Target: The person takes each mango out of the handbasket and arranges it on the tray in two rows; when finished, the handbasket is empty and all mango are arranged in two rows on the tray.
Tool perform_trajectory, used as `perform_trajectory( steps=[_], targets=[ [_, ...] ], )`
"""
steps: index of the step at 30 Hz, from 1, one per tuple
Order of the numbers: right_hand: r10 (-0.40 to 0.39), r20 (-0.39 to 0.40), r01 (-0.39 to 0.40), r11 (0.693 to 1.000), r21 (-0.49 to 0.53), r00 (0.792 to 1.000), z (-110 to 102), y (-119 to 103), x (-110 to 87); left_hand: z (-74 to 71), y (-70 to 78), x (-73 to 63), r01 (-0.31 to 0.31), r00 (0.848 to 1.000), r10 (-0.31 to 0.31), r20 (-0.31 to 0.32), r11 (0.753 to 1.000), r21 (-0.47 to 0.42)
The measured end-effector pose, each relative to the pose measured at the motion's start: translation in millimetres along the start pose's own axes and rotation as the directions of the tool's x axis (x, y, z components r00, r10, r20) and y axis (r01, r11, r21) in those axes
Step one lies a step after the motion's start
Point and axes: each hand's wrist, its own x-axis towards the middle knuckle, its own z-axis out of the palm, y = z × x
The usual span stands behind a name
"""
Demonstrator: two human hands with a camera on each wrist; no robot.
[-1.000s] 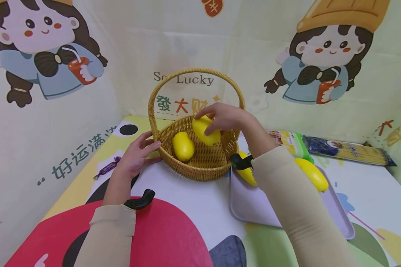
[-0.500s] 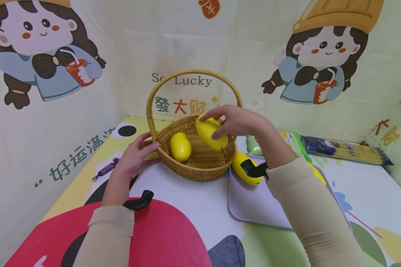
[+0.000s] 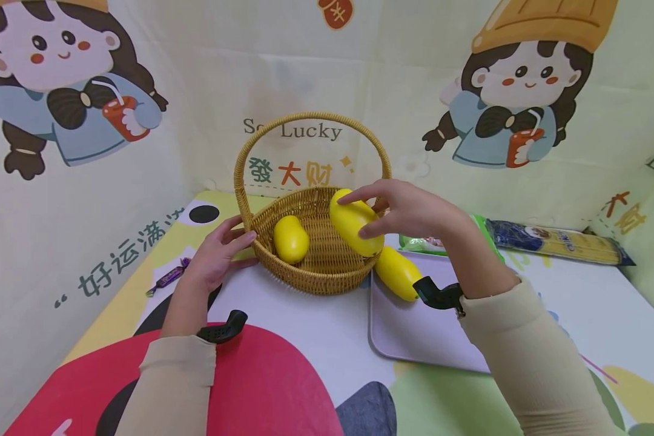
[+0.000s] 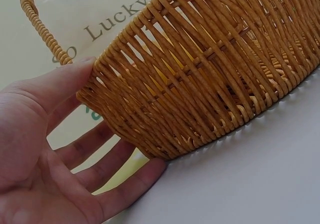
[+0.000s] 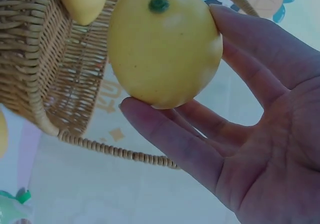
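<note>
Yellow fruit (image 3: 351, 223), in right fingers (image 3: 367, 192), long axis sloping down-right

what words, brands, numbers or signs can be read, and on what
"So Lucky": back wall
"發大财": back wall
"“好运满": left wall, next character unclear
"Luck", cut off, and "大财": right wall
Too small, blurred or cropped: purple candy, noodle pack, green packet, red emblem

yellow fruits (image 3: 351, 221) (image 3: 291, 240) (image 3: 396, 274) 3 | basket (image 3: 327, 282) 1 | tray (image 3: 414, 330) 1 | candy (image 3: 169, 277) 1 | pasta packet (image 3: 564, 242) 1
</note>
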Motion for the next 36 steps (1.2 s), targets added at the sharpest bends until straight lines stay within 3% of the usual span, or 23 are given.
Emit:
perform_trajectory(
  steps=[9,19,28,36],
  targets=[
    [-0.001,-0.028,0.001,1.000,0.011,1.000,-3.2,10.2,-17.9,-0.7,-1.0,0.0,0.001,1.000,-0.001,-0.002,1.000,0.004],
    [0.025,-0.005,-0.025,0.998,-0.053,1.000,-3.0,18.8,-43.5,-1.1,0.0,-1.1,0.004,1.000,-0.004,0.002,1.000,0.015],
    [0.053,-0.019,-0.054,0.997,-0.048,0.998,3.4,26.6,-69.2,-1.1,0.2,-2.3,0.005,1.000,-0.005,-0.001,1.000,-0.002],
    [0.027,-0.031,-0.028,0.999,-0.019,0.999,13.9,34.7,-86.4,-0.1,1.4,-3.0,0.003,1.000,-0.003,0.002,1.000,-0.004]
  ],
)
